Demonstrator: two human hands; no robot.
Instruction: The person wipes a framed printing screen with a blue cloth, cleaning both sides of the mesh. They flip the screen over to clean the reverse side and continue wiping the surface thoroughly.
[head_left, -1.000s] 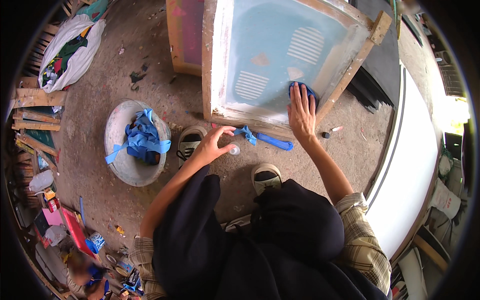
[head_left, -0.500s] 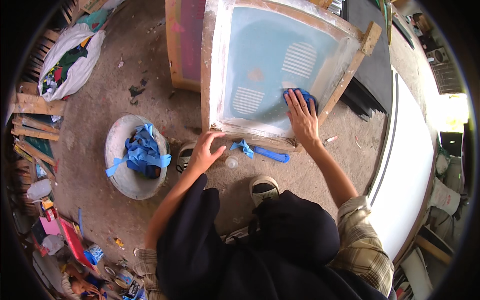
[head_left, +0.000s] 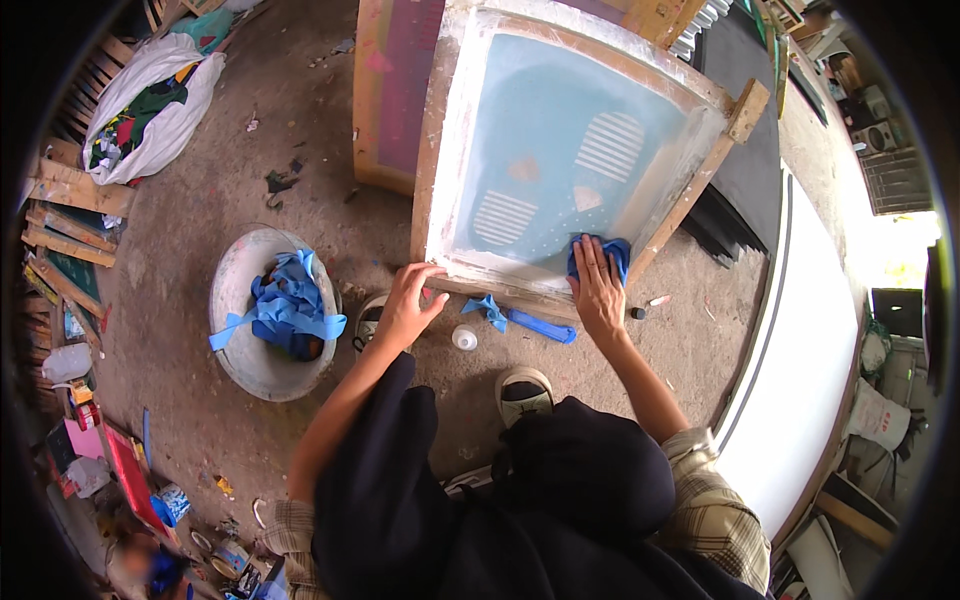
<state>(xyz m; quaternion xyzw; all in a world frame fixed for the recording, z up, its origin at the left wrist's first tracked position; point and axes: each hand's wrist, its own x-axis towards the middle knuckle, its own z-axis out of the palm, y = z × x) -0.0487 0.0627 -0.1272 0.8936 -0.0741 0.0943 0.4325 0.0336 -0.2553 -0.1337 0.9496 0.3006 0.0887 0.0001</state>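
Observation:
A wooden-framed printing screen (head_left: 640, 40) with pale blue mesh leans tilted in front of me. Its mesh carries two striped rounded shapes and a small dotted patch. My right hand (head_left: 600, 300) presses a crumpled blue cloth (head_left: 620, 252) against the lower right of the mesh, fingers nearly straight over it. At the lower left corner of the frame is my left hand (head_left: 402, 308), thumb and fingers apart, fingertips touching the wood. Below the frame lie a scrap of blue tape (head_left: 489, 311), a long blue object (head_left: 542, 326) and a small whitish bottle (head_left: 464, 338).
A bucket (head_left: 232, 345) holding crumpled blue tape stands at left. Behind the screen leans another, purplish one (head_left: 395, 110). A white panel (head_left: 810, 340) and dark sheets (head_left: 735, 120) lie at right. A white sack (head_left: 190, 120) of cloth scraps sits far left.
My right hand has slid the cloth down the mesh toward the frame's lower bar, uncovering a dotted patch. My left hand stays at the corner. The view has shifted slightly.

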